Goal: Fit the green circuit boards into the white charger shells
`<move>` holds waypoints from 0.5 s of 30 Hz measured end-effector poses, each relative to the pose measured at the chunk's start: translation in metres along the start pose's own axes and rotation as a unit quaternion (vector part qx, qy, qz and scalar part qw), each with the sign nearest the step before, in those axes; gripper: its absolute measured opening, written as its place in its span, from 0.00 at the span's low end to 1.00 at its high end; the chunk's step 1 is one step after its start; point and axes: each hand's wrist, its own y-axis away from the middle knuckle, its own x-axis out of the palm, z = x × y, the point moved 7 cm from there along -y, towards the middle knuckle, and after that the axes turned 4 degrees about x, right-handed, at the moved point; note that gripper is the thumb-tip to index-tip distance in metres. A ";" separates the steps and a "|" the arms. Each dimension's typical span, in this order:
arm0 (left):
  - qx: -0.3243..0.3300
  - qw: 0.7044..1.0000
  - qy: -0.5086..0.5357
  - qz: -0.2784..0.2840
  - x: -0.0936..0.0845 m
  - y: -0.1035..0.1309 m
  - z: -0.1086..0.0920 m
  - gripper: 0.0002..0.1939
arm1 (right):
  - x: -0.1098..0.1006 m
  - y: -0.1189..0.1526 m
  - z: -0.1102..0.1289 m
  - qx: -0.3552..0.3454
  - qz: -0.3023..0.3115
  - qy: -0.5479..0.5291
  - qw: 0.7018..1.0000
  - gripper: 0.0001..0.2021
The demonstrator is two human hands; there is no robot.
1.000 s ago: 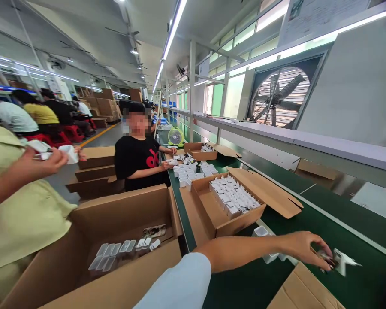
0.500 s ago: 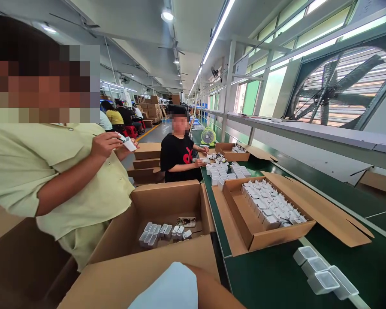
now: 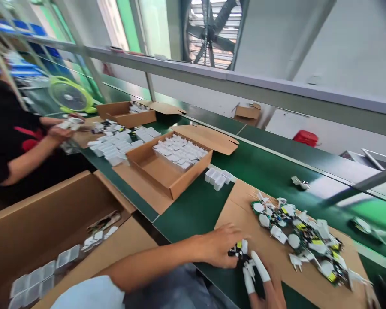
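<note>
Bent over the near edge of the cardboard sheet, my left hand (image 3: 217,246) has its fingers closed on a small charger circuit board (image 3: 239,251) with black, yellow and white parts. My right hand (image 3: 265,283) comes from below. White finger cots cover two of its fingertips, which lie on either side of the board's white piece and pinch it. To the right on the cardboard sheet (image 3: 260,253) lies a loose pile of similar circuit boards (image 3: 309,240) with white plug parts. My fingers partly hide the held board.
Several white plastic cases (image 3: 218,178) stand beyond my left hand. An open carton (image 3: 170,189) of white chargers is farther left. A large box (image 3: 45,223) sits lower left. At the far left a co-worker's hand (image 3: 59,131) holds white parts near a green fan (image 3: 72,94).
My view has swung right and down to the bench. Both my hands are now in view at a circuit board; earlier only a sleeve and part of an arm showed.
</note>
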 end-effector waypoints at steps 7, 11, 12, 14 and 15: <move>0.012 0.997 -0.074 -0.012 -0.003 0.006 0.010 0.29 | 0.027 0.000 0.002 -0.025 0.041 0.013 0.999 0.31; -0.020 0.982 -0.165 -0.090 -0.049 0.000 0.042 0.20 | 0.031 0.000 -0.004 0.035 0.072 0.014 0.997 0.31; -0.044 0.975 -0.183 -0.115 -0.064 -0.002 0.056 0.19 | 0.031 0.001 -0.006 0.047 0.076 0.017 0.996 0.32; -0.088 0.958 -0.219 -0.163 -0.096 -0.004 0.082 0.18 | 0.035 0.001 -0.011 0.066 0.080 0.023 0.994 0.33; -0.105 0.950 -0.234 -0.179 -0.110 -0.006 0.093 0.19 | 0.038 0.001 -0.013 0.074 0.082 0.026 0.994 0.33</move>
